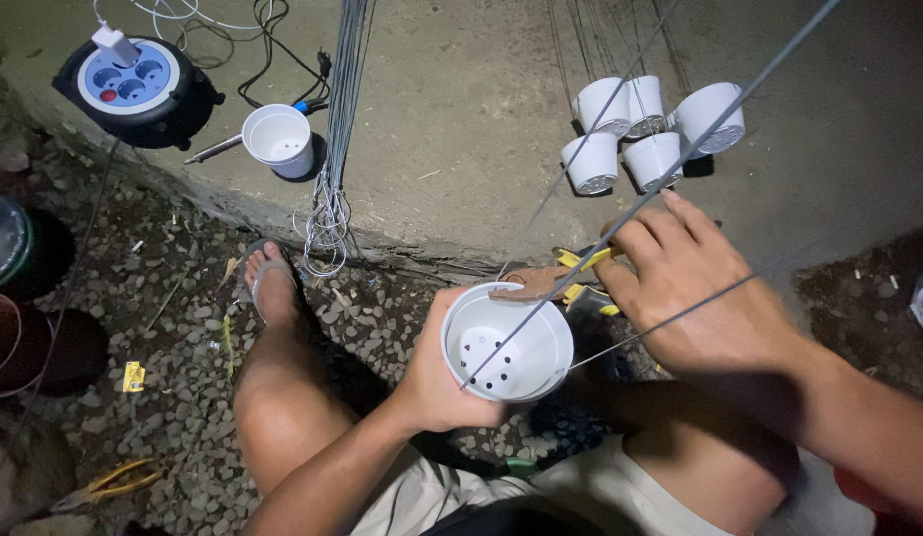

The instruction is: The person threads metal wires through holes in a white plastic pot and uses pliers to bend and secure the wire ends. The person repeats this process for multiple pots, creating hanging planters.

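Over gravel ground (174,328) beside a concrete slab (461,149), the left hand (444,382) is cupping a white pot (508,342) while the right hand (695,288) is gripping yellow-handled pliers (571,278) at its rim.

The pot (508,342) is white with dark holes. The pliers (571,273) have yellow handles. The reel (134,84) is black and blue.

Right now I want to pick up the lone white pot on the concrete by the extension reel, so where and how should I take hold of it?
Probably from above, fingers over the open rim of the lone white pot. It stands upright, mouth up. Come from its right: the extension reel and a rod lie to its left.
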